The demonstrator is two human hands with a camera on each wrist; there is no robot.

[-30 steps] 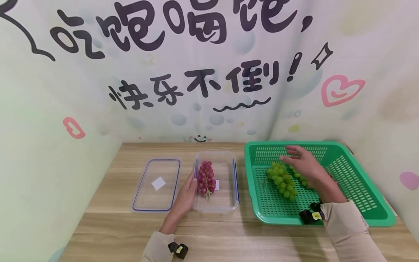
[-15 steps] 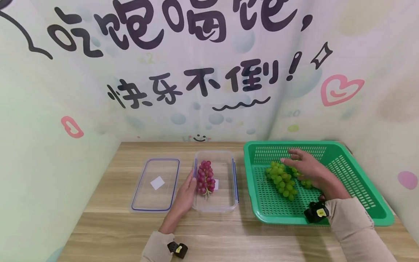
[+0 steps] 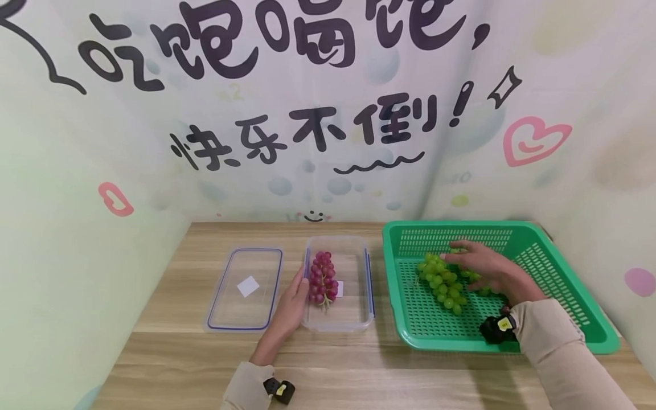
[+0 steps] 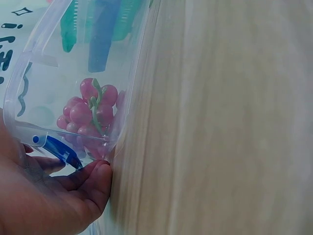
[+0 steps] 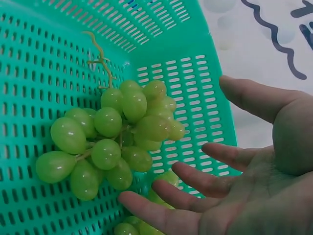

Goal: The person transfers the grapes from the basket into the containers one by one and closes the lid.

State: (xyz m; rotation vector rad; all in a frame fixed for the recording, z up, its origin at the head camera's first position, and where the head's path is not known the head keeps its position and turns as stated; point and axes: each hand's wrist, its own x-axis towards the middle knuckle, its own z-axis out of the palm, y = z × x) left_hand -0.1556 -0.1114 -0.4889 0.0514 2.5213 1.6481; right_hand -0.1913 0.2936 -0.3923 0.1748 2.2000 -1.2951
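Observation:
My left hand (image 3: pixel 291 304) lies along the left wall of a clear plastic food container (image 3: pixel 353 313). In the left wrist view its thumb (image 4: pixel 100 183) and fingertips are at the container's lower edge, beside a blue latch (image 4: pixel 61 151). One bunch of red grapes (image 3: pixel 324 279) rests inside the container, at its left. My right hand (image 3: pixel 484 265) is over the green basket (image 3: pixel 410 343), thumb and fingers spread, holding nothing. Close to it are a green grape bunch (image 3: pixel 442 285) and another green bunch (image 3: pixel 471 275), partly hidden under the hand.
A clear lid (image 3: pixel 230 307) with a blue seal and a white paper square (image 3: pixel 248 286) lies left of the container. A dark grape (image 3: pixel 506 309) shows beside the right wrist in the basket. Behind the wooden table (image 3: pixel 338 376) hangs a printed cloth (image 3: pixel 246 193).
My right hand has lowered into the basket and shifted slightly right, covering more of the farther green bunch. The left hand and the container stay in place.

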